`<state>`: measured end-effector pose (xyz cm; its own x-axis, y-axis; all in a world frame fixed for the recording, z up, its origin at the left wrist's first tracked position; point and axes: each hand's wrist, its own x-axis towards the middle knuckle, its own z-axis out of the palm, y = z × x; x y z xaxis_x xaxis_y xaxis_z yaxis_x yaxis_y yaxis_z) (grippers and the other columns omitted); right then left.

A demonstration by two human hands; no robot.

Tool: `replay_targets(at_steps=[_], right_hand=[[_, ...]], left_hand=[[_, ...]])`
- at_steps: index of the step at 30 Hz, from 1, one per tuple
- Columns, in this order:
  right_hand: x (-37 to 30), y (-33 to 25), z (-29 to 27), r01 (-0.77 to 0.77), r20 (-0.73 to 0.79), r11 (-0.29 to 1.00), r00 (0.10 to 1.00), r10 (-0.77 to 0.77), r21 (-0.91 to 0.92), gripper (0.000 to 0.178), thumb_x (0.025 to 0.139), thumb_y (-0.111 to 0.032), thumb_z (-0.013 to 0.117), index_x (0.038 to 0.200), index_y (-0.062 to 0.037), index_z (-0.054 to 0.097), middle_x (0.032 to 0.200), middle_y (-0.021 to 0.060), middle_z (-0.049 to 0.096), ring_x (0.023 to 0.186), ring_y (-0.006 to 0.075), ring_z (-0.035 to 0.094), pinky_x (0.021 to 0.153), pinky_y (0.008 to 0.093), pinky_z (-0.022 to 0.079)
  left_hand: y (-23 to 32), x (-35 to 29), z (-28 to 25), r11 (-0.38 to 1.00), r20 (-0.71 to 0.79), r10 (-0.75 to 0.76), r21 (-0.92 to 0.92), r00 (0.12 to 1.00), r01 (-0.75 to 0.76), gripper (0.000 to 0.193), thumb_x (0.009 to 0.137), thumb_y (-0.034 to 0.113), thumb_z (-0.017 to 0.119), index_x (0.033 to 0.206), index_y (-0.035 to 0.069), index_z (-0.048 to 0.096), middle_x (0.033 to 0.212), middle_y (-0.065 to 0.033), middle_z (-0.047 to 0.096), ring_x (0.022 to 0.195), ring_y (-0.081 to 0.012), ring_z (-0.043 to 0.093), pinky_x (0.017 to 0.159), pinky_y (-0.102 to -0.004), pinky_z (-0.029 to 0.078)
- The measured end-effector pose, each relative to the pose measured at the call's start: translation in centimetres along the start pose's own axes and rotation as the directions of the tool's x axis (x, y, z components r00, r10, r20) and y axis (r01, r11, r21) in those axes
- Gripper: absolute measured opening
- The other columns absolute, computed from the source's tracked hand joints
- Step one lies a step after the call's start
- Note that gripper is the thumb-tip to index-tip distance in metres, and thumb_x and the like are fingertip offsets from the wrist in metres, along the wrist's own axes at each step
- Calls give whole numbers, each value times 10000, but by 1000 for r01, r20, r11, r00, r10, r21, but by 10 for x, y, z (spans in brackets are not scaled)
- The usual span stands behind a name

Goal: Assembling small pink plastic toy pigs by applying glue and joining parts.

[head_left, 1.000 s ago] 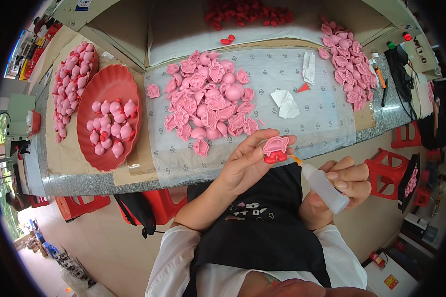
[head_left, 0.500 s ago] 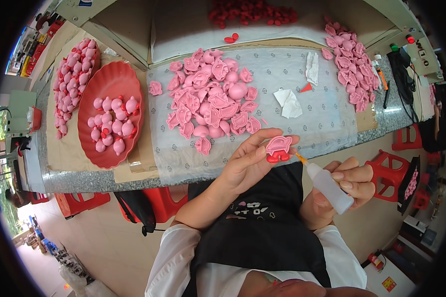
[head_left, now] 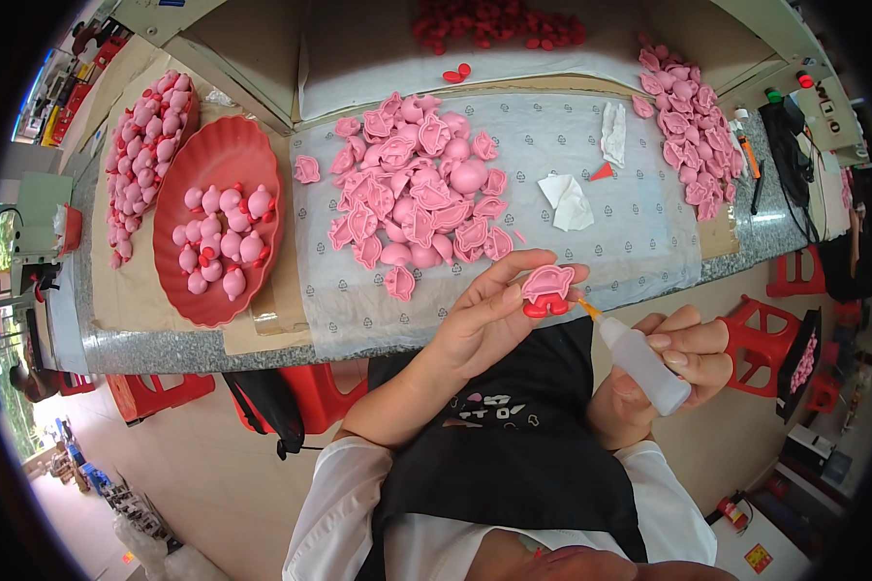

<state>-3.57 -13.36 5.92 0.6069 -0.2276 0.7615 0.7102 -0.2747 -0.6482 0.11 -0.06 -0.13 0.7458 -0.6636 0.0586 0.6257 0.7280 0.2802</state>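
Observation:
My left hand [head_left: 480,315] is closed on a hollow pink plastic half-shell [head_left: 549,281], pinched between thumb and fingers. Its open side shows, and a red rounded two-lobed piece [head_left: 546,306] sits along its lower edge. In my right hand [head_left: 693,360] is a translucent white squeeze bottle [head_left: 646,366], tilted up toward the left. The bottle's thin amber nozzle [head_left: 589,309] points at the right side of the half-shell, close to the red piece; whether it touches, I cannot tell. Beyond my left hand, a heap of similar pink half-shells [head_left: 419,184] lies on white printed paper.
A red scalloped tray [head_left: 228,155] with several pink-and-red figures stands left, beside another full container [head_left: 145,136]. More pink shells [head_left: 693,136] lie at right, near an orange-and-black tool [head_left: 750,160]. Crumpled tissue [head_left: 566,202] and a red cone [head_left: 603,172] rest on the paper. Red pieces [head_left: 494,24] lie inside the cabinet.

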Motion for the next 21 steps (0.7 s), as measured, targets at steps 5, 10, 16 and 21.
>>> replay_targets(at_steps=[5,10,16,21], right_hand=[[0,1,-1,-11,20,1000,1000,11,25,410,553,-150,741,810,-68,433,728,36,395,542,92,346,402,163,328],[-1,-1,-3,-28,30,999,999,27,31,410,556,-153,741,810,-65,431,726,37,394,549,96,350,397,163,325],[1,-5,0,-28,-50,996,998,32,90,406,567,-159,740,805,-62,427,710,39,387,553,94,352,390,164,320],[-2,-11,-7,-117,128,975,987,94,187,504,489,-79,778,859,-93,436,816,52,445,593,126,446,502,228,456]], left_hand=[[0,0,0,1000,-2,6,2,1000,-6,389,772,207,521,1132,109,412,1160,-179,413,1038,-302,421,901,-367,292],[0,0,-1,1000,-7,-1,-6,1000,1,392,771,207,520,1135,110,410,1159,-182,413,1035,-300,423,903,-371,291],[-1,1,-1,1000,-1,4,-6,1000,-4,397,768,203,520,1136,106,408,1158,-188,411,1028,-297,431,904,-380,291],[-1,0,-1,1000,-5,12,6,1000,-12,401,766,204,521,1135,99,404,1155,-195,410,1023,-297,436,902,-392,300]])
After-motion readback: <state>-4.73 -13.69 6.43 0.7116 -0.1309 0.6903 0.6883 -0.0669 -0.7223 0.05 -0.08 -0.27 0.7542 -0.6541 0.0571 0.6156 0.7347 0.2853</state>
